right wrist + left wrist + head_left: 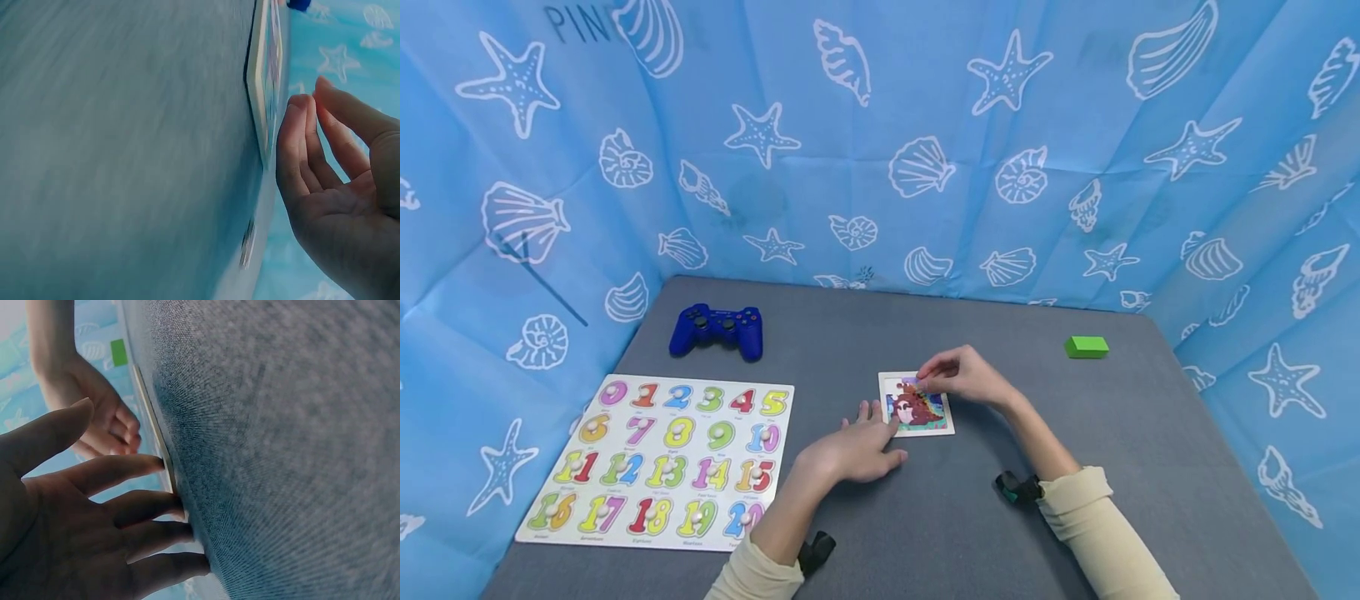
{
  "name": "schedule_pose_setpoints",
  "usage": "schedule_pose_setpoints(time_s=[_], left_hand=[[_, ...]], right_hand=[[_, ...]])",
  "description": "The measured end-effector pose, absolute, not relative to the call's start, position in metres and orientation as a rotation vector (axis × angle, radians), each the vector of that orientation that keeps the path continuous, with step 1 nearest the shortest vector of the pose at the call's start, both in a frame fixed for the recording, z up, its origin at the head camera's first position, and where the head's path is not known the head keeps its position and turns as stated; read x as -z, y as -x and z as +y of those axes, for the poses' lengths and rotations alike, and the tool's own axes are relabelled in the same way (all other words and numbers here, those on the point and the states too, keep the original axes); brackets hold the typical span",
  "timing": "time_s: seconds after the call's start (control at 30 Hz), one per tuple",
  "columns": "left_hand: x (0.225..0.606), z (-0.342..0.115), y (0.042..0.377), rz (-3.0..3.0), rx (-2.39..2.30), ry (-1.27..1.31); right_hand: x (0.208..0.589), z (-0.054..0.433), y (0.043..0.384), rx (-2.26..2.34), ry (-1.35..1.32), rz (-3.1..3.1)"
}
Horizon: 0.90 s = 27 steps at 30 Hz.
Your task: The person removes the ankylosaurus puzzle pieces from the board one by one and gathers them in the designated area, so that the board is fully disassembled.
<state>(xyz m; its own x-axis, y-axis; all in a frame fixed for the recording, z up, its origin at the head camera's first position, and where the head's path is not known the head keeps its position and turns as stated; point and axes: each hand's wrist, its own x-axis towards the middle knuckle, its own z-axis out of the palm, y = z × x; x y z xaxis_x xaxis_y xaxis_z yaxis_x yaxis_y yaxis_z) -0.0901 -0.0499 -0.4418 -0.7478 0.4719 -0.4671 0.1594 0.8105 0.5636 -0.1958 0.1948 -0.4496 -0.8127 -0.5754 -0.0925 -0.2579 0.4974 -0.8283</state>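
Here's the puzzle, between my spread left hand and bunched right hand; pinching anything? I can't tell!

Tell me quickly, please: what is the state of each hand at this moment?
Left hand: open, fingers spread at the small framed picture.
Right hand: closed, fingers curled together near the picture; whether they pinch something cannot be told.

On the table to the left, I can read a white rectangular board with multicoloured numerals: 0 to 5 across the top, then 6 to 10, 11 to 15, and 16 to 20. I find most captions beneath too small. High on the blue seashell-print fabric curtain, dark letters show "PIN".
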Motion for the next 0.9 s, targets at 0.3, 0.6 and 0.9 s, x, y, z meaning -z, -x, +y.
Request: schedule_pose_setpoints(time_s=[0.3, 0.6, 0.9], left_hand=[[0.479, -0.051, 0.104, 2.376, -0.668, -0.495], [0.466, -0.051, 0.100, 2.380, -0.671, -0.490], [0.456, -0.051, 0.097, 2.383, -0.680, -0.482]], right_hand=[[0.452, 0.165, 0.206, 1.054, 0.812, 2.407], [0.449, 0.161, 0.210, 0.962, 0.854, 2.412], [0.447, 0.160, 0.210, 0.883, 0.884, 2.454]])
